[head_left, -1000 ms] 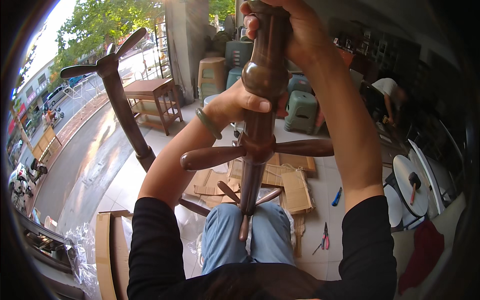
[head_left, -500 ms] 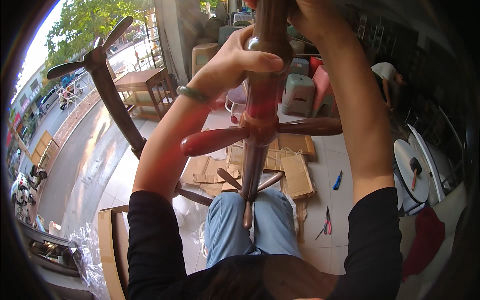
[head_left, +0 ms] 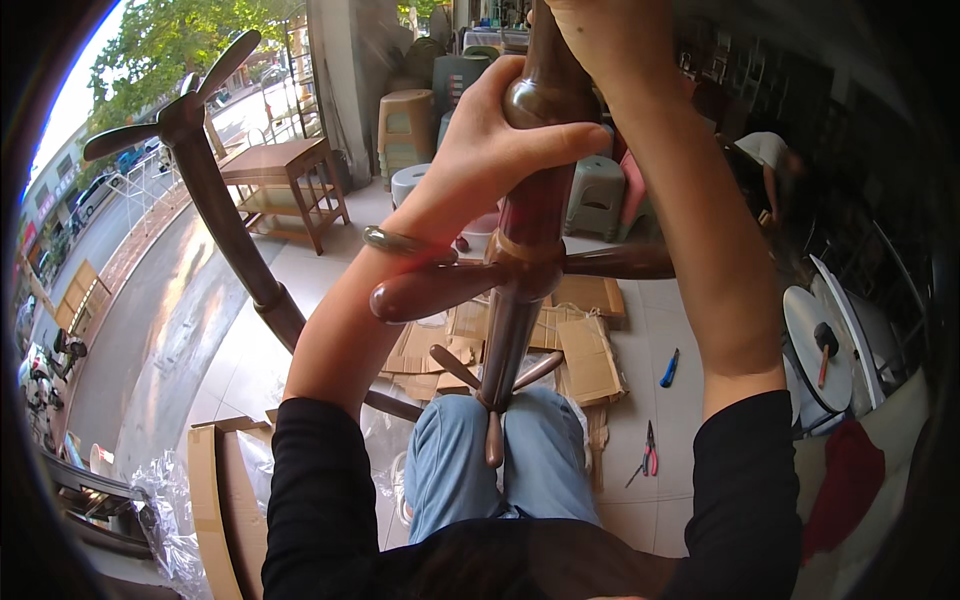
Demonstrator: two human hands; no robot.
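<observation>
Pole (head_left: 535, 212) of dark brown colour stands in the middle of the view, and its lower pegs (head_left: 493, 440) are just at the knees (head_left: 455, 445). The left hand (head_left: 497, 140) is wrapped around it, with the thumb lying across the front just under a round bulge (head_left: 550, 97). The right hand (head_left: 615, 42) touches the pole higher, but the upper border cuts it, so I cannot tell how its fingers are closed. On the left side rises another brown pole (head_left: 216, 200). On the floor (head_left: 650, 310) beyond the knees lie flat cardboard pieces (head_left: 590, 362), and to their right are a blue cutter (head_left: 670, 368) and pliers (head_left: 651, 463) with red handles
</observation>
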